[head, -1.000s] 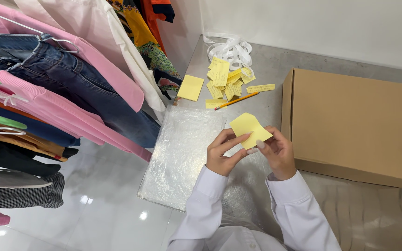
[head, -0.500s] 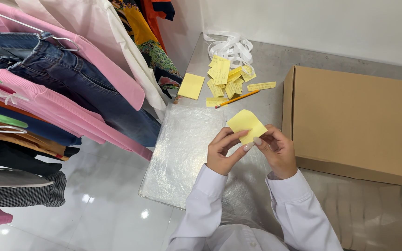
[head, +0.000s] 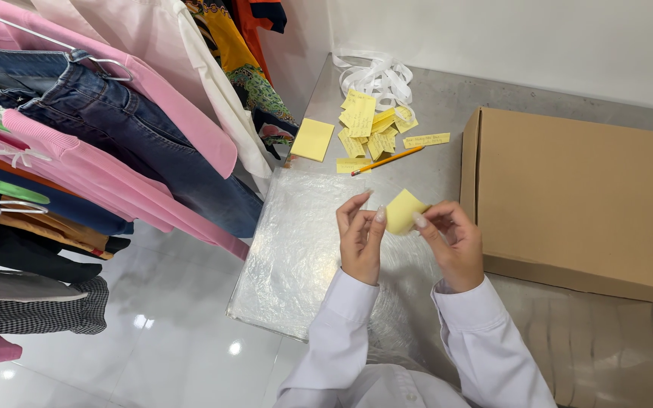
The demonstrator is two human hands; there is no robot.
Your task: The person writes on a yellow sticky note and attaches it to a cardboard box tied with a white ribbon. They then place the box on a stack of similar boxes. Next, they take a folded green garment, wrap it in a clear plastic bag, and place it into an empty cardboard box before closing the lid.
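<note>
Both hands, left hand point(head: 362, 240) and right hand point(head: 455, 243), pinch the yellow note point(head: 402, 211) over the clear bag point(head: 304, 249); we advise fingertip holds at opposite edges.

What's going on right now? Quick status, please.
Left hand and right hand both pinch a yellow note. Held above the plastic bag. Nothing in the way.

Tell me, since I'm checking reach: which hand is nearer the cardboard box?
Right. The right hand sits just beside the box's near left edge, pinching the yellow note; the left hand is farther off, over the plastic sheet.
</note>
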